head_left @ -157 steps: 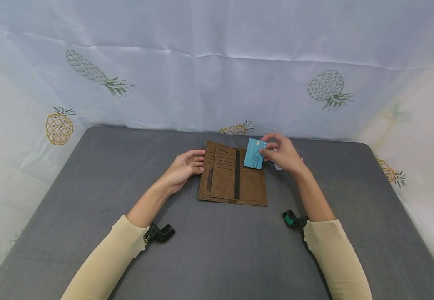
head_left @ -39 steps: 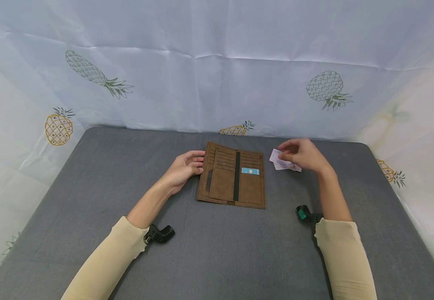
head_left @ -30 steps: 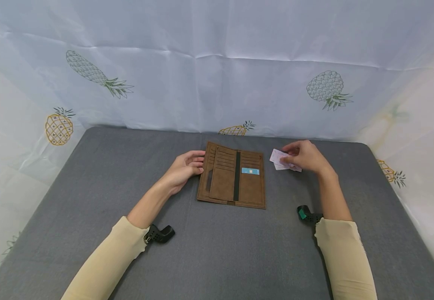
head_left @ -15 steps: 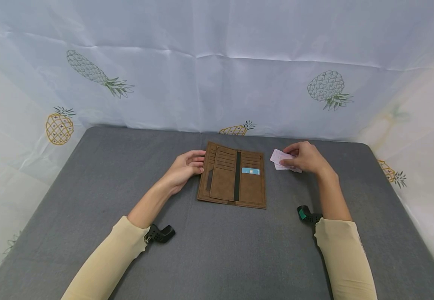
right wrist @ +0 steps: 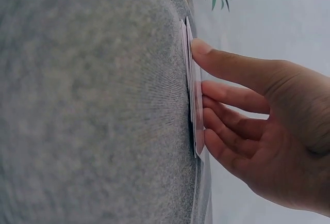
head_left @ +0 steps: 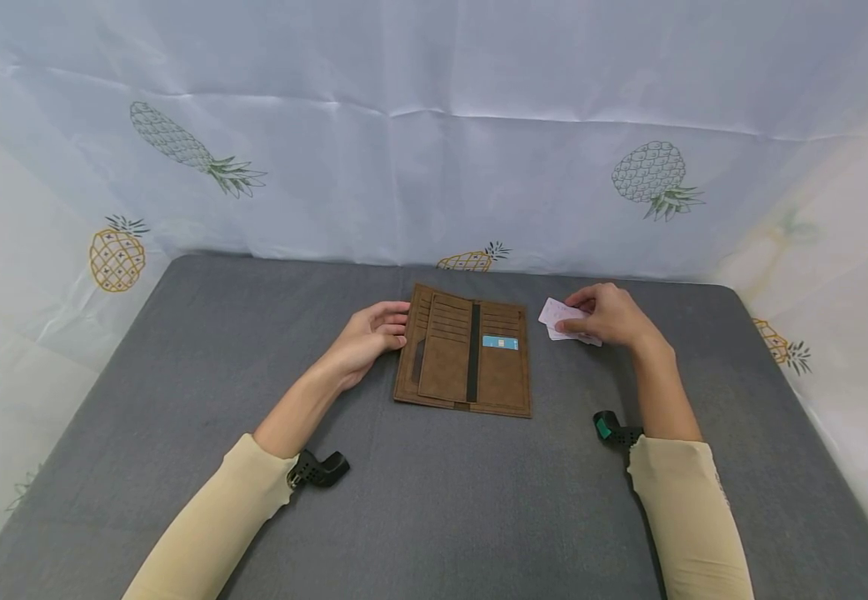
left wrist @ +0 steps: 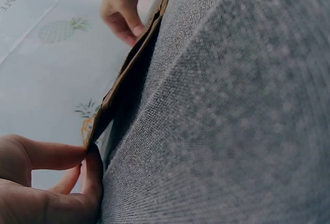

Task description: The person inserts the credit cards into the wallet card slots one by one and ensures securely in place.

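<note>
A brown wallet (head_left: 505, 379) lies spread open on the table, its card slots and dark central strip facing up. In the right half a blue card (head_left: 501, 342) shows as a narrow band above its slot. My left hand (head_left: 366, 340) pinches the wallet's left edge; the left wrist view shows that edge (left wrist: 108, 100) raised off the cloth between thumb and fingers. To the right, my right hand (head_left: 605, 314) rests its thumb and bent fingertips on a few pale cards (head_left: 556, 311). They lie overlapped, flat on the table (right wrist: 103, 105) in the right wrist view.
The table has a dark grey cloth cover (head_left: 434, 500). Behind it and at both sides hangs a white curtain (head_left: 434, 183) printed with pineapples. A black wrist camera (head_left: 321, 468) sits on the left forearm, another wrist camera (head_left: 614, 429) on the right.
Earlier the right hand held the blue card over the wallet; now that card sits in a slot. The right hand has moved right to the pale cards, while the left hand stays at the wallet.
</note>
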Available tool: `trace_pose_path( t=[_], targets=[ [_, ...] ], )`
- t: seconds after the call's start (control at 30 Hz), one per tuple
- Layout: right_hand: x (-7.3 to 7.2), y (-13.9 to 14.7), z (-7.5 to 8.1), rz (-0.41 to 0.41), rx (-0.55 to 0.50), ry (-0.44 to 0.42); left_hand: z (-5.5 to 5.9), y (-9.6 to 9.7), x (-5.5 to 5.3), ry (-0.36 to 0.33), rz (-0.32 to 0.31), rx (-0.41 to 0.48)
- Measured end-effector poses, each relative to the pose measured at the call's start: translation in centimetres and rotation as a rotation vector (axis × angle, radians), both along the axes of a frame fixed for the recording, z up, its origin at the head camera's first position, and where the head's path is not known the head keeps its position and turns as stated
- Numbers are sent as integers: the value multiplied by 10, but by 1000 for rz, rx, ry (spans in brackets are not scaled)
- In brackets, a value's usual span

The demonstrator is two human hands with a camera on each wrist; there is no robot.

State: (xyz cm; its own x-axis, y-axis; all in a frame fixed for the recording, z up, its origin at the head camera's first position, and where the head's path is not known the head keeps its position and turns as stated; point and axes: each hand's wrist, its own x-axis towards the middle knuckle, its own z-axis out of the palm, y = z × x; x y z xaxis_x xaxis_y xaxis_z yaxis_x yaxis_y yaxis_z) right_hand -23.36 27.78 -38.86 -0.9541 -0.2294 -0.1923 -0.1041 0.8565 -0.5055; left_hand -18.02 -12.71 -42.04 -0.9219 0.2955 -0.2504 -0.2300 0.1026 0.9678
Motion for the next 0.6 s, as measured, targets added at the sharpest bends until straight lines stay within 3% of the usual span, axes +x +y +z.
trace_pose_path(
  t=[0.6],
  targets=[
    [1, 1, 0, -14, -17, 26, 2, 0, 1, 0, 3, 5]
  ],
)
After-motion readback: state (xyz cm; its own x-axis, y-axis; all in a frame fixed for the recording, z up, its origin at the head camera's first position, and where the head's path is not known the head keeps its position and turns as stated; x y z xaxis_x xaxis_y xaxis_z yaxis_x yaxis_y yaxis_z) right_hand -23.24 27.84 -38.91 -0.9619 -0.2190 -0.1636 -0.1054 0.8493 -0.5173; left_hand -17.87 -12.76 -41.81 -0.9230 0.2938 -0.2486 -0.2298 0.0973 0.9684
